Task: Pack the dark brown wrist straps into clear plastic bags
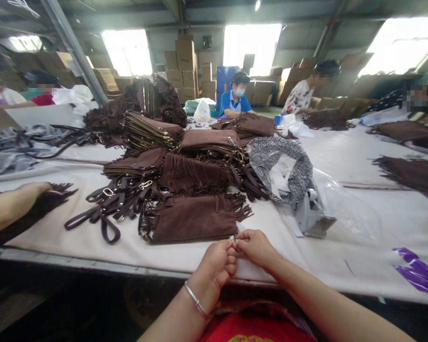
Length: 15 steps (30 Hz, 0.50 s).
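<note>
A brown suede fringed pouch [196, 218] lies flat in front of me, its zipped edge towards me. At its near right corner both my hands meet around a small silvery zipper pull [232, 239]. My left hand [219, 261], with a bangle at the wrist, is closed, thumb and forefinger pinching at the pull. My right hand [255, 246] pinches the same spot from the right; its fingertips partly hide the pull. A bit of white material [240, 228] shows just behind the right fingers. Dark wrist straps [110, 202] with metal clasps lie left of the pouch.
Stacked brown pouches [150, 130] rise behind. Right of them stand a grey knitted bundle [281, 166] and a tape dispenser [314, 218]. Purple plastic [419, 273] lies at the right edge. A co-worker's arm [14, 206] reaches in from the left; other people sit across the table.
</note>
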{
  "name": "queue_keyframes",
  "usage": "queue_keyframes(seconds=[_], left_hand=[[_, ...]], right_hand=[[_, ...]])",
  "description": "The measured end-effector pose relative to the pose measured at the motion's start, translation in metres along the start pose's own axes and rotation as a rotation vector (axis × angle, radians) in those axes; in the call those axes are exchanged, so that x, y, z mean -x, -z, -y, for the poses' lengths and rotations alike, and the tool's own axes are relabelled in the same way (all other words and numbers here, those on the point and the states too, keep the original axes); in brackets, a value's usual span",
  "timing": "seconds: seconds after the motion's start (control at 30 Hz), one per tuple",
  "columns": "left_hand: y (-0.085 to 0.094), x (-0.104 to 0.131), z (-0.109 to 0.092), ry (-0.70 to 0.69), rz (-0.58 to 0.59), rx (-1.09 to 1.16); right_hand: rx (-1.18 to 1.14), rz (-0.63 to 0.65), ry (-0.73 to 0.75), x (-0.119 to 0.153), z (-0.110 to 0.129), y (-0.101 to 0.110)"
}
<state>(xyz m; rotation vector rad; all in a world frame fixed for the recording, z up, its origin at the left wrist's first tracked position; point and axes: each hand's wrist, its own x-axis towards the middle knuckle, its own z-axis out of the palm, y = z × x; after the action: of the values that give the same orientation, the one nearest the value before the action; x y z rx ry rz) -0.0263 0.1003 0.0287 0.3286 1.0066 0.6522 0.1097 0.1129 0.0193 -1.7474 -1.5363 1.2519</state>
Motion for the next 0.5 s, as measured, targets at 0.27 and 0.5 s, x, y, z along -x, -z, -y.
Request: queue_keyframes(seconds=[0.27, 0.5], left_hand=[[-0.007, 0.005, -0.003, 0.008, 0.041, 0.083], [-0.004, 0.004, 0.011, -0.133, -0.041, 0.002]], right_hand=[[-0.158, 0.1, -0.205, 0.005, -0.002, -0.011], [-0.091, -0.063, -0.098, 0.012, -0.006, 0.008]])
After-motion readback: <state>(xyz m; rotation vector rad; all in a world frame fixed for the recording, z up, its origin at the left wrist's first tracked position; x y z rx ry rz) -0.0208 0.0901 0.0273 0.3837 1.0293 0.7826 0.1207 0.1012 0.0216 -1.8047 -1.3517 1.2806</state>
